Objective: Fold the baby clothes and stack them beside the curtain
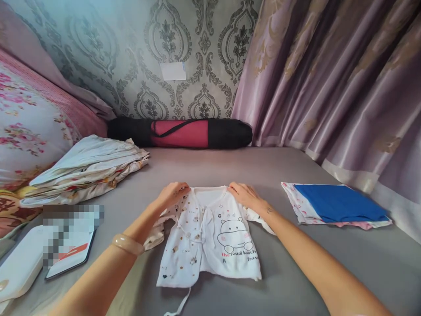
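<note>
white shirt (210,239) | front: red "the"; black "G", "A" | other lettering: unclear

This was a home, most likely a bedroom: patterned grey wallpaper (204,44) filled the top middle of the frame, and a shiny mauve curtain (296,87) hung down the upper right. Flowered bedding (26,118) bulged at the left edge, beside a cloth-covered grey surface (210,169) that looked like a bed. Folded clothes (338,202) at the right and a small cartoon-printed shirt (230,241) at lower centre also seemed domestic
</note>
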